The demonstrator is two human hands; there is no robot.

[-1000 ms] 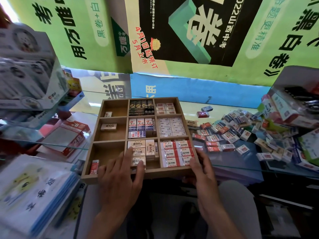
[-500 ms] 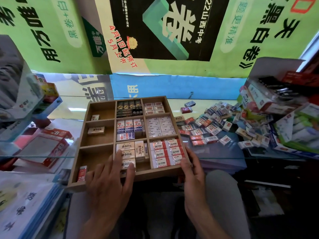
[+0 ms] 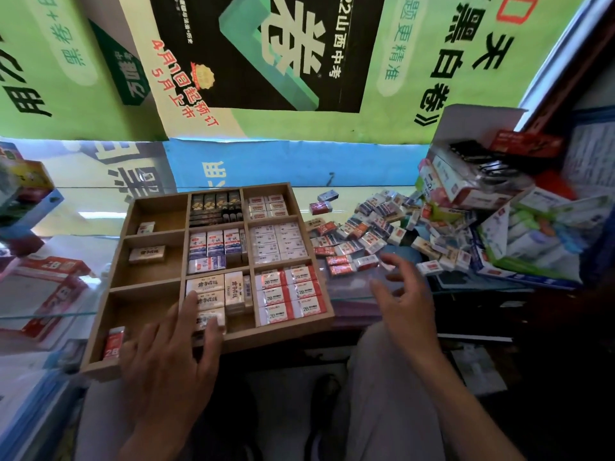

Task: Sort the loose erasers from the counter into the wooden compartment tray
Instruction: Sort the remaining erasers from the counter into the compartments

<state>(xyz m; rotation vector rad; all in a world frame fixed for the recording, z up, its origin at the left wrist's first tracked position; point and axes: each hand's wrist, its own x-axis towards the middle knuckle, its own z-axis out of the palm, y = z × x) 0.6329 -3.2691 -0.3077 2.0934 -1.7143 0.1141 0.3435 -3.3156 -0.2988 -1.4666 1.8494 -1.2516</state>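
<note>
Reaching at two o'clock, right hand [image 3: 404,287] is empty, fingers relaxed, apparently nearing the loose erasers [image 3: 362,234]; left hand [image 3: 173,344] rests flat on the wooden compartment tray [image 3: 213,342]. Risk: overhanging tray tips.

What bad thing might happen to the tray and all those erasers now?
The wooden tray sticks out past the glass counter's front edge, so it might tip if the left hand presses down on it. The right hand is reaching toward the loose erasers; a bump might push some off the counter.
</note>
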